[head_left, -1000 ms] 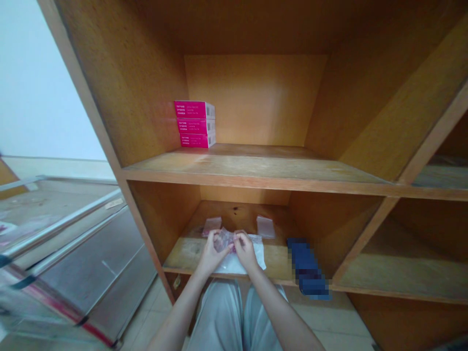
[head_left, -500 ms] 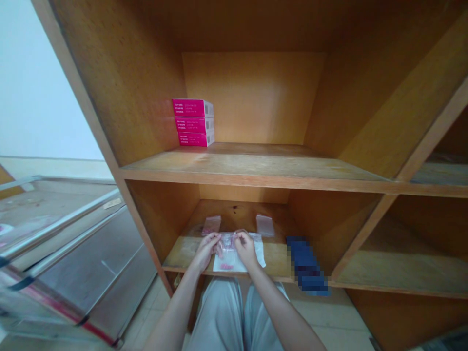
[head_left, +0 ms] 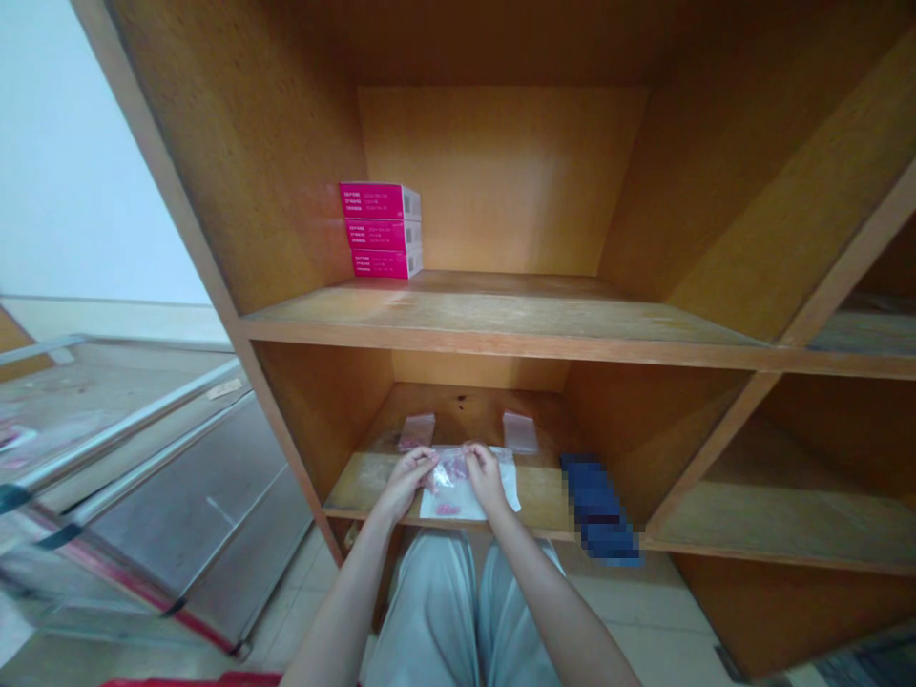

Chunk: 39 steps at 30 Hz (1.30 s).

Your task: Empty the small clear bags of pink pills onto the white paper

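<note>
Lower shelf, head view: what do you have on my feed?

Reading it now. Left hand [head_left: 405,482] and right hand [head_left: 485,477] both sit at the front of the wooden shelf [head_left: 358,474], working a clear plastic bag [head_left: 450,470] with pink contents.

Fingers?

Clenched, not released. As far as I can tell, the fingers on both sides pinch the bag's upper edge, about a thumb's gap apart. The exact grip is partly hidden.

Where's the bag?

Front and centre of the compartment, between my hands, lying on a white sheet [head_left: 468,501]. A small pink piece [head_left: 447,510] shows near its lower edge. Two small clear bags [head_left: 417,431] lie towards the back, and a pixelated blue object [head_left: 597,506] sits at the shelf's right edge.

Surface and room?

Worn, orange-brown wood. Above, three stacked magenta boxes [head_left: 379,229] stand against the left wall of the upper compartment. Grey trousers [head_left: 436,611] fill the bottom of the view, over a tiled floor [head_left: 630,611]. Left of the shelving stands a metal-railed cart [head_left: 143,477], beside a pale wall [head_left: 72,162].
</note>
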Each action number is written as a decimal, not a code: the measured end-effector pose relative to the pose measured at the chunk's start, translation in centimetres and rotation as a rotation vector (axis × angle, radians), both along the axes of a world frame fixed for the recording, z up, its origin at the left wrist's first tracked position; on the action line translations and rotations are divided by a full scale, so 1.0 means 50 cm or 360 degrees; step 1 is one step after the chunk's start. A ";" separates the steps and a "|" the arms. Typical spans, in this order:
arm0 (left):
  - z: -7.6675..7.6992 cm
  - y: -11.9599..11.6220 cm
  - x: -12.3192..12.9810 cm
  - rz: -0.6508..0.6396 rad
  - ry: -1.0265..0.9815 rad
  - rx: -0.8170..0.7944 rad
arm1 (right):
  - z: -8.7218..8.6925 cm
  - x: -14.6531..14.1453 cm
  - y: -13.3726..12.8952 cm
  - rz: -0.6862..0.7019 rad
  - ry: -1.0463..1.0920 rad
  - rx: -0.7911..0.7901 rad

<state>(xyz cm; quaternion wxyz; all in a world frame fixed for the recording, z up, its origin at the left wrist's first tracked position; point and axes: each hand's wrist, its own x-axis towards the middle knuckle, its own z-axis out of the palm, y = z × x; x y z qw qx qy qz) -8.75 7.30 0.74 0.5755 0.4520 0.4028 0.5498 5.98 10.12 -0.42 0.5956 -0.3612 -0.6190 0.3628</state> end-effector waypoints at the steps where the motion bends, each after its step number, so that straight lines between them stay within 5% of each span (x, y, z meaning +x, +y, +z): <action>1: 0.001 -0.001 0.000 0.0002 0.0017 0.0003 | 0.000 0.000 0.000 0.0021 -0.0006 0.0007; 39: 0.000 -0.001 0.003 0.0146 0.0123 0.0035 | 0.009 -0.002 -0.008 0.0107 -0.0201 0.0044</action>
